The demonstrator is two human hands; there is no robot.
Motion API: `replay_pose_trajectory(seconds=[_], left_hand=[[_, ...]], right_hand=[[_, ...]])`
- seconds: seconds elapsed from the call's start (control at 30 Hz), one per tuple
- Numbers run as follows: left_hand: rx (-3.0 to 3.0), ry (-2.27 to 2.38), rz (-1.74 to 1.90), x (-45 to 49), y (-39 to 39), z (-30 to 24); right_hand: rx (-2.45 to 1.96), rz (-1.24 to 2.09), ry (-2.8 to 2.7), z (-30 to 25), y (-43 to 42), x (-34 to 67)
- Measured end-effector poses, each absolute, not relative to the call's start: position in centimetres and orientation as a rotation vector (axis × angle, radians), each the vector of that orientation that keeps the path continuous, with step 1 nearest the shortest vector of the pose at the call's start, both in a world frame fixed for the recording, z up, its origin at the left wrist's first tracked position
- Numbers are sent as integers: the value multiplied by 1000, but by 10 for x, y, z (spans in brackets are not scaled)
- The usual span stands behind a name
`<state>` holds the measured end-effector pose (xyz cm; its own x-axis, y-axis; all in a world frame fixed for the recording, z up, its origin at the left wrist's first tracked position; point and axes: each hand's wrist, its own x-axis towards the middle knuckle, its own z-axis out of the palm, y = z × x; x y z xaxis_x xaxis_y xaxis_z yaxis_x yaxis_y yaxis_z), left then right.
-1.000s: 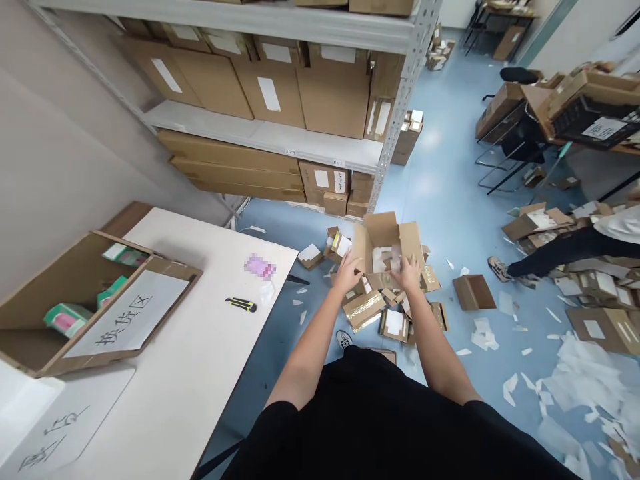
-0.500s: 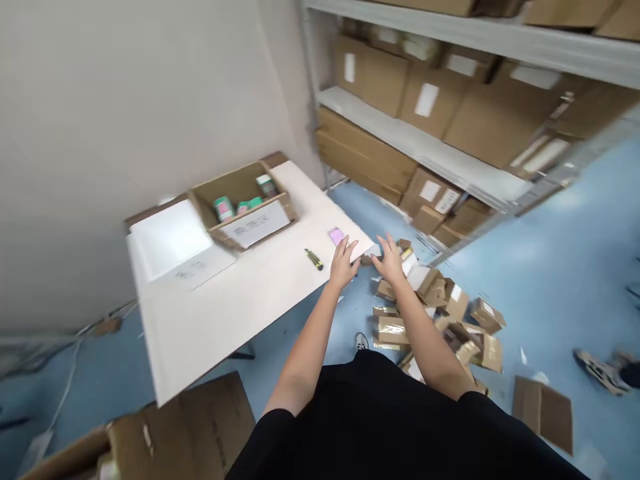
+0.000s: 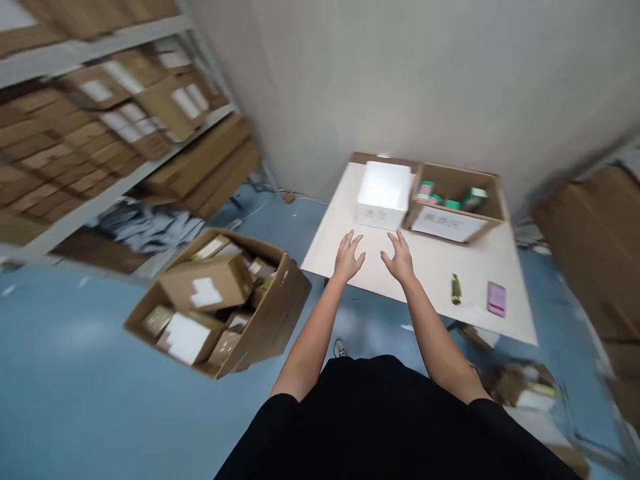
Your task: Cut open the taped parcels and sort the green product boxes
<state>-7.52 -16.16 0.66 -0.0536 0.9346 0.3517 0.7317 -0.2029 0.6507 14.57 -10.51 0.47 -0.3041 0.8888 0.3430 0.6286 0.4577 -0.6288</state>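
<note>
A person in a black top stands on a blue floor, one shoe showing below the hem, with both bare arms stretched forward. To the left, a large open carton sits on the floor, tilted in the view and packed with smaller brown boxes bearing white labels. The left hand and right hand hover side by side over the near edge of a white table; both are empty, fingers spread apart and gripping nothing, and whether they touch the tabletop cannot be told. To the right of the hands, a yellow-and-black utility knife and a flat pink packet lie near the table's front edge, just beside each other. Just beyond the fingertips, a white box stands at the back of the table, close to the grey wall. Beside it on the right, an open cardboard tray with a white sheet on its front holds green and pink packages. At far left, blurred metal shelving carries rows of labelled brown cartons.
</note>
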Motion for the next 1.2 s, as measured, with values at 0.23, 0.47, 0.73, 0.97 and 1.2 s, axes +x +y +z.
replay_pose_trajectory(seconds=[0.23, 0.47, 0.73, 0.97, 1.2], left_hand=[[1516, 2359, 1203, -287, -274, 1], [983, 2758, 1162, -386, -381, -24], [531, 2739, 811, -489, -317, -91], [331, 2765, 585, -566, -279, -148], [141, 2645, 1017, -563, -362, -163]], right_hand=[[-722, 771, -2370, 0, -127, -117], [-286, 1008, -2560, -20, -175, -297], [-233, 1166, -2606, -68, -140, -415], [-313, 1358, -2738, -138, -90, -482], [-469, 1953, -2709, -211, -113, -561]])
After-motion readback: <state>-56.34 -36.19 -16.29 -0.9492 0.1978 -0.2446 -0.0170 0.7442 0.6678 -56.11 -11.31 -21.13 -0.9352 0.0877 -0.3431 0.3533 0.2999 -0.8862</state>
